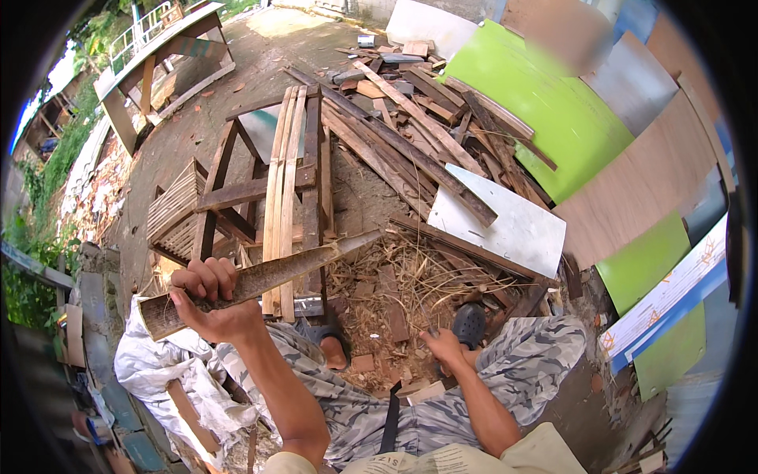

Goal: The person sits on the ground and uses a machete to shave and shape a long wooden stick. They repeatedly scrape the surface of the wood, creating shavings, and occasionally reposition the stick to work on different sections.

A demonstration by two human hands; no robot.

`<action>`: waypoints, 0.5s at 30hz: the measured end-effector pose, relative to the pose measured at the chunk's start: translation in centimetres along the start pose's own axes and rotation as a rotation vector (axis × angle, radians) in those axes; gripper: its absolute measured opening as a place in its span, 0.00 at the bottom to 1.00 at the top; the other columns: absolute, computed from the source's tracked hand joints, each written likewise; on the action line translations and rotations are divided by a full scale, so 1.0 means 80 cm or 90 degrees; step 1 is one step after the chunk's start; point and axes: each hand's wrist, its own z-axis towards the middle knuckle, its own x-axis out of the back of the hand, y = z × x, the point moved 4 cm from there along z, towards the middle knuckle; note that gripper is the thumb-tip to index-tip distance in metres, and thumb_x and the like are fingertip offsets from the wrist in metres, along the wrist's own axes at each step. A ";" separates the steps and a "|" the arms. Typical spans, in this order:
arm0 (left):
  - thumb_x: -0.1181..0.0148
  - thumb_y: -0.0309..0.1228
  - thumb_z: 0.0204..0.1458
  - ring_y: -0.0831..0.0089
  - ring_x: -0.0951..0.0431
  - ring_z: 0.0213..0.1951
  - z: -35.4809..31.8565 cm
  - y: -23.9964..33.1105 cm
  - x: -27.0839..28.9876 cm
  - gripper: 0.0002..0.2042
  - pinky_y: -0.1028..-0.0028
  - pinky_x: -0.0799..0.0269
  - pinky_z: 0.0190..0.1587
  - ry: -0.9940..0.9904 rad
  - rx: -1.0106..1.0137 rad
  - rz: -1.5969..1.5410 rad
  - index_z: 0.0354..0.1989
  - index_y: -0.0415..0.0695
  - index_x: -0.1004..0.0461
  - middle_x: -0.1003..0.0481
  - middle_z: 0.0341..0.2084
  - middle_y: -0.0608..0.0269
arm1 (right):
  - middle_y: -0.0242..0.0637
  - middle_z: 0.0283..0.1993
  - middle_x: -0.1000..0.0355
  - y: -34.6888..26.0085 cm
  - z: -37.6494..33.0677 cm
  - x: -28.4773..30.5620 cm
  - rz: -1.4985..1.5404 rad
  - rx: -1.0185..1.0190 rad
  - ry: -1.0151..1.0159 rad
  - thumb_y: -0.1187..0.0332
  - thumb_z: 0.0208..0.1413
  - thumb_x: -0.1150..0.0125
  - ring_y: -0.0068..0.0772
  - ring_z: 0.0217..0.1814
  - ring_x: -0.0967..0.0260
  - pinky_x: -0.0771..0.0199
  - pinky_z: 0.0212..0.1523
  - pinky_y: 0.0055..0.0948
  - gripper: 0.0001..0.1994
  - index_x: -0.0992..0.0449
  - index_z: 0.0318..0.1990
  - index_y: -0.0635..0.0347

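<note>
My left hand (212, 296) is closed around a long brown strip of wood or split bamboo (292, 268). The strip slants up to the right, and its far end narrows to a paler, worked-looking tip. Low between my knees, my right hand (444, 349) has its fingers curled beside my right clog (469, 325). Whatever it may grip is too small or hidden to make out. Under the strip, several pale slats (284, 186) lie lengthwise across a dark wooden frame (313, 150). Shavings and thin strips (387, 276) cover the ground between my feet.
A pile of old boards (418, 118) spreads ahead to the right, with a white panel (501, 225) and green sheets (545, 103) around it. A slatted wooden piece (175, 207) stands left of the frame. White sacking (170, 379) lies by my left leg; a wooden table (162, 59) stands far left.
</note>
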 end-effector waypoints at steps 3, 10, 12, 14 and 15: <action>0.53 0.47 0.63 0.81 0.53 0.17 -0.005 -0.012 -0.008 0.20 0.77 0.56 0.21 -0.033 0.026 0.002 0.24 0.49 0.46 0.50 0.18 0.72 | 0.49 0.27 0.24 0.002 0.004 -0.006 -0.041 0.045 0.052 0.47 0.53 0.37 0.48 0.31 0.24 0.27 0.35 0.44 0.25 0.23 0.37 0.67; 0.52 0.49 0.61 0.81 0.52 0.17 -0.013 -0.017 -0.026 0.20 0.78 0.55 0.23 -0.107 0.060 -0.006 0.23 0.49 0.46 0.49 0.18 0.71 | 0.57 0.37 0.22 -0.097 -0.058 -0.024 0.037 0.254 0.022 0.46 0.55 0.40 0.57 0.44 0.23 0.26 0.44 0.47 0.28 0.24 0.45 0.69; 0.51 0.49 0.60 0.81 0.51 0.17 -0.021 -0.020 -0.035 0.20 0.78 0.55 0.23 -0.140 0.070 -0.007 0.24 0.49 0.46 0.48 0.18 0.71 | 0.53 0.30 0.23 -0.149 -0.096 -0.020 0.063 0.293 -0.010 0.47 0.55 0.40 0.56 0.36 0.22 0.26 0.37 0.47 0.25 0.25 0.40 0.66; 0.50 0.49 0.59 0.81 0.50 0.17 -0.029 -0.020 -0.043 0.20 0.77 0.55 0.23 -0.171 0.072 0.003 0.24 0.50 0.45 0.48 0.17 0.71 | 0.50 0.24 0.25 -0.199 -0.138 -0.015 0.113 0.356 -0.057 0.48 0.56 0.40 0.56 0.30 0.24 0.27 0.33 0.47 0.23 0.26 0.37 0.64; 0.48 0.48 0.58 0.81 0.50 0.16 -0.032 -0.020 -0.044 0.20 0.77 0.54 0.22 -0.175 0.074 0.000 0.24 0.50 0.45 0.48 0.16 0.71 | 0.49 0.21 0.26 -0.213 -0.148 -0.016 0.139 0.388 -0.078 0.49 0.56 0.40 0.55 0.27 0.24 0.28 0.31 0.47 0.22 0.26 0.35 0.64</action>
